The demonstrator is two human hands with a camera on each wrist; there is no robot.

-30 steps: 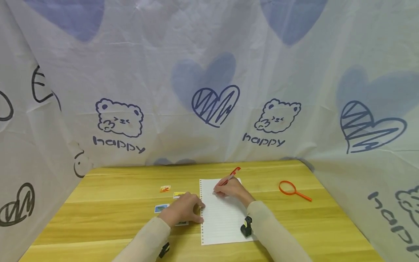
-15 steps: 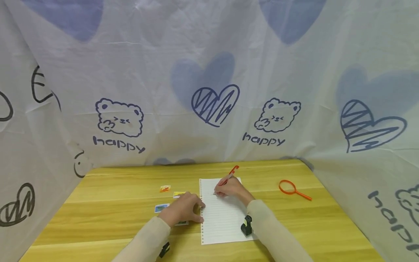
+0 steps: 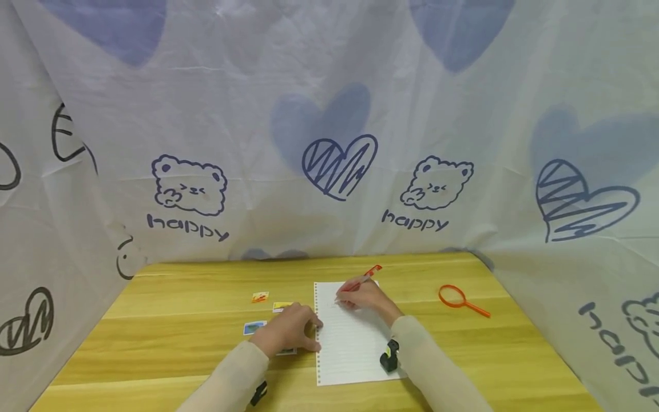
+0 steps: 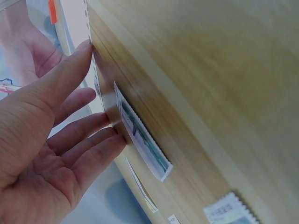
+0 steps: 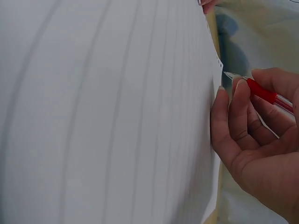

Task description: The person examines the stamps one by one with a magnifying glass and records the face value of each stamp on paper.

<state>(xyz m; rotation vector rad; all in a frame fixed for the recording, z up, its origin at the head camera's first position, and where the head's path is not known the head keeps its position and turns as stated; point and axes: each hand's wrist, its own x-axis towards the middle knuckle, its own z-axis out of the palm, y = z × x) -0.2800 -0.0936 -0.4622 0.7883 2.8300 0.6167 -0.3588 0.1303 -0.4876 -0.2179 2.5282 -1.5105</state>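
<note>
A lined sheet of loose-leaf paper [image 3: 350, 349] with punched holes down its left edge lies on the wooden table. My right hand [image 3: 364, 294] pinches a red pen [image 3: 372, 270] over the upper part of the sheet, its point close to the paper; the red grip of the pen [image 5: 261, 91] shows between thumb and fingers in the right wrist view. My left hand [image 3: 293, 326] rests at the sheet's left edge, thumb and fingertips touching the holed margin, fingers loosely bent. Beneath and beside it lies a stamp [image 4: 142, 140] with a perforated border, partly hidden in the head view.
More small stamps lie left of the paper: an orange one [image 3: 259, 297], a yellow one [image 3: 281, 306] and a blue one [image 3: 254, 327]. An orange magnifying glass [image 3: 463, 300] lies at the right of the table [image 3: 154, 320]. A printed cloth [image 3: 257, 143] hangs behind.
My right hand and the pen make small shifts over the same spot, and the pen's top now leans further right. My left hand stays in place on the sheet's edge.
</note>
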